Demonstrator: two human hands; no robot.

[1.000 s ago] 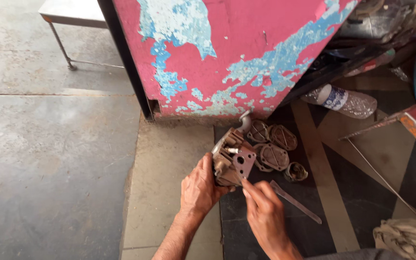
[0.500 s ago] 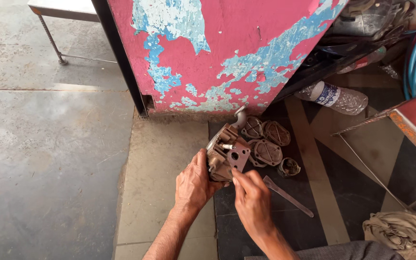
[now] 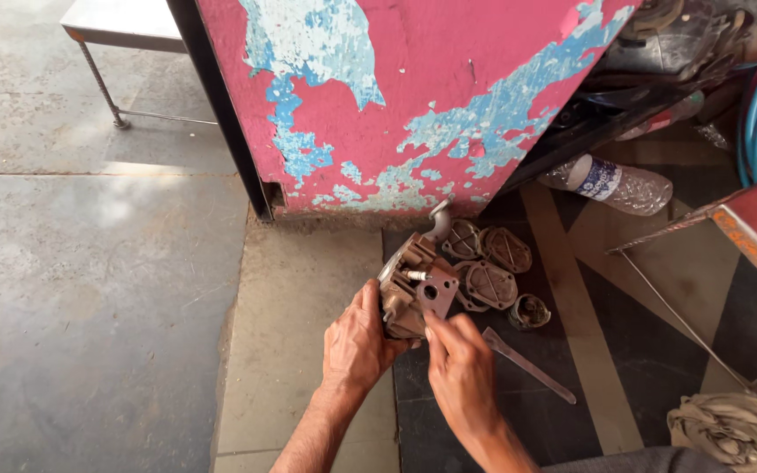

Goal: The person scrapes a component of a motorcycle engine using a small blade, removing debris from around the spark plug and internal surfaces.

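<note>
My left hand [image 3: 357,342] grips a dirty brown metal engine part [image 3: 406,287] from its left side, holding it just above the floor. A curved pipe stub [image 3: 438,221] sticks out of its top. My right hand [image 3: 460,372] pinches the lower corner of a flat reddish-brown gasket plate [image 3: 436,295] with a round hole, pressed against the part's right face. A small bolt [image 3: 415,275] pokes out above the plate.
Several rusty round covers [image 3: 486,267] and a small round piece [image 3: 532,312] lie on the dark mat behind the part. A flat metal strip [image 3: 529,365] lies beside my right hand. A peeling pink panel [image 3: 413,96], a plastic bottle [image 3: 611,184], a rag [image 3: 733,434] and a stool leg [image 3: 98,83] surround them.
Both hands keep their hold on the part and plate. They shifted slightly up and left, then back a little; the view moved with them.
</note>
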